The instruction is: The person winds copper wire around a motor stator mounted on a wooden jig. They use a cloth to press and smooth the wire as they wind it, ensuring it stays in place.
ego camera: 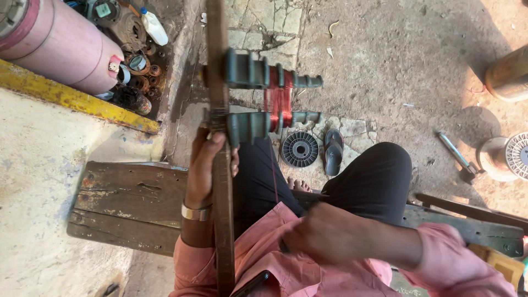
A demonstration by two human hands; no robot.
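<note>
1. Landmark: the wooden bar (pixel 222 165), a long dark strip running from the top of the view down to the person's chest. Everything below is placed against it.
2. Largest risk, as I judge it: the bar twists or slips. It is gripped at one place only, and the winding former (pixel 258 99) hangs off its right side further up; a pull on the wire would lever it round.
3. Second risk: the copper wire coil (pixel 279 99), red-brown, wrapped across the two grey stepped arms right of the bar, could slide off a step if tension slackens.
4. Left hand (pixel 204 168): on the bar's left edge, just below the former, fingers curled and pressed around the wood, wrist straight, metal bangle (pixel 196 213) on it.
5. Right hand (pixel 324 234): well right of the bar, low near the chest, motion-blurred; appears closed, but what it pinches I cannot tell.
</note>
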